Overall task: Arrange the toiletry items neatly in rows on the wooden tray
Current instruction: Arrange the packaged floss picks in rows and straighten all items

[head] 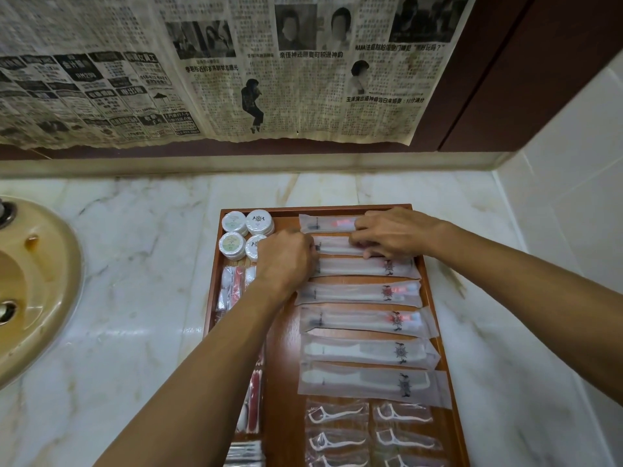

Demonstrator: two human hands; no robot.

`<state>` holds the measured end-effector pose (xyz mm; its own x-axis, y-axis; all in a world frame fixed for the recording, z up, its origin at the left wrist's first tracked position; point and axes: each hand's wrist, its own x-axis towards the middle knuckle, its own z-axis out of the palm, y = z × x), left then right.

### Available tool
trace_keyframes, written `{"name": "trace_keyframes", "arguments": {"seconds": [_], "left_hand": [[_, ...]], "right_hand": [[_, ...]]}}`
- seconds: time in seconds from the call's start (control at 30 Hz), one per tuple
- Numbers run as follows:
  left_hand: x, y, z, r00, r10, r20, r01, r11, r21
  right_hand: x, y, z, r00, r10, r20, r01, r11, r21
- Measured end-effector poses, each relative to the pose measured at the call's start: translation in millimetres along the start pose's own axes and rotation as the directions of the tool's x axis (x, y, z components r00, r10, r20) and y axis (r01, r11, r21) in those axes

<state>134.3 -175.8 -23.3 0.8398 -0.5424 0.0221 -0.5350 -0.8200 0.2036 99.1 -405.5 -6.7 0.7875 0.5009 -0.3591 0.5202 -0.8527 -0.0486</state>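
A wooden tray (286, 358) lies on the marble counter. Several long translucent packets lie across its right side in a column: toothbrush packets (357, 293) in the upper part, comb packets (367, 350) below. My left hand (286, 261) pinches the left end of the second packet from the top (332, 246). My right hand (394, 234) presses on that packet's right end. Round white soap pucks (246, 232) sit at the tray's far left corner. Dental floss pick packets (337, 416) fill the near right. Small red-and-white packets (229, 288) run down the left edge, partly hidden by my left forearm.
A beige sink basin (30, 291) sits at the left of the marble counter (135, 264). Old newspaper (236, 62) hangs over the wall behind. A white tiled wall (573, 197) closes the right side, close to the tray.
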Motion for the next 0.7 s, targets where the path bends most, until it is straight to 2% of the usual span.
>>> {"name": "trace_keyframes", "arguments": {"seconds": [0.43,0.57,0.7], "left_hand": [[-1.7,0.0,-0.5,0.999,-0.033,-0.014,0.033,0.999,-0.019],[-2.8,1.0,-1.6,0.999,-0.042,-0.016,0.042,0.999,-0.019],[-1.0,-1.5,-4.4,0.998,-0.063,0.018,0.064,0.996,-0.064]], "right_hand": [[-32.9,13.5,13.0,0.998,0.034,-0.05,-0.038,0.996,-0.079],[-33.3,11.8,14.0,0.995,0.081,-0.063,-0.083,0.996,-0.04],[-31.1,10.5,10.8,0.978,0.186,-0.09,-0.179,0.98,0.08]]}}
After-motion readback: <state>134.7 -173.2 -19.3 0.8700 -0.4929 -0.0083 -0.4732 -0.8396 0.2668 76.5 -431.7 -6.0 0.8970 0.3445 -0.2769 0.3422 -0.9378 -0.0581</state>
